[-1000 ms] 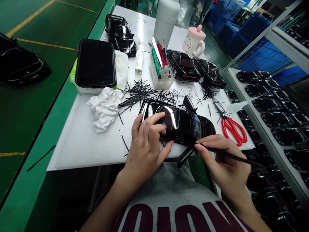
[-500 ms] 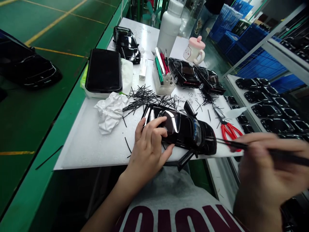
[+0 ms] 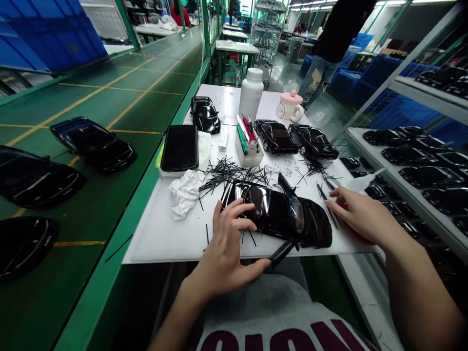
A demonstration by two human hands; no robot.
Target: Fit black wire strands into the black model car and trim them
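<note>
A glossy black model car (image 3: 281,214) lies on the white table (image 3: 161,239) with one door open near the front edge. My left hand (image 3: 228,243) grips its rear, fingers on the roof and thumb at the side. My right hand (image 3: 360,214) is to the right of the car, closed over the handles of the red scissors (image 3: 351,234). The hand hides most of them; only a red sliver and the dark blades show. Loose black strips (image 3: 230,170) lie scattered behind the car.
On the table stand a phone (image 3: 180,147), a crumpled white cloth (image 3: 186,192), a tool box (image 3: 248,146), a white bottle (image 3: 250,95), a pink cup (image 3: 290,106) and three more model cars (image 3: 276,136). Car bodies lie on the green conveyor (image 3: 93,144) and the right shelves (image 3: 420,161). A person stands behind.
My right hand swung away from the car door to the right and came down on the red scissors. The head lifted, showing more of the hall. My left hand stayed on the car.
</note>
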